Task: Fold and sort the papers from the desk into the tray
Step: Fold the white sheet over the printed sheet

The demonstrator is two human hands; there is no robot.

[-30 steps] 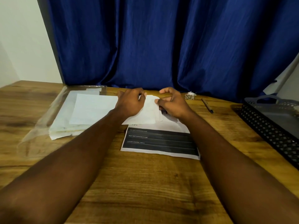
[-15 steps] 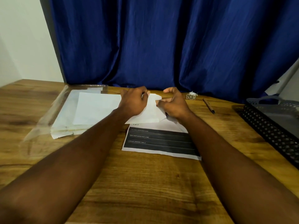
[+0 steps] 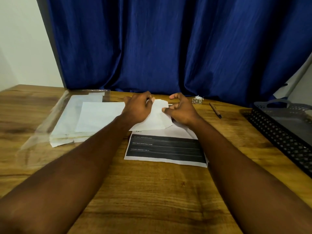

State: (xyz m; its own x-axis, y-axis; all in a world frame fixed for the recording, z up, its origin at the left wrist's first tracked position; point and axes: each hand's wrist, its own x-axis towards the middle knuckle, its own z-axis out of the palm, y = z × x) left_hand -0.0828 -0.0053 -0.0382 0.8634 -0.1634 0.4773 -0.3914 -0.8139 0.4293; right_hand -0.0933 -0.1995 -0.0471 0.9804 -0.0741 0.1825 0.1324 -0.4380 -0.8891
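Left of the printed form [image 3: 165, 149], a stack of papers [image 3: 67, 129] is lying on a clear sleeve [image 3: 40, 134], with a loose sheet [image 3: 99, 115] on top. At the form's far edge, the left hand [image 3: 137, 108] is pinching a small white sheet [image 3: 158, 118] with curled fingers. The right hand [image 3: 181, 111] is pinching its right edge. Compared with a second ago, the sheet is lifting and turning, uncovering the form's page number. Judgement: folding is under way and no crease is set. The tray [image 3: 276, 132] is standing well right of the form, awaiting this sheet.
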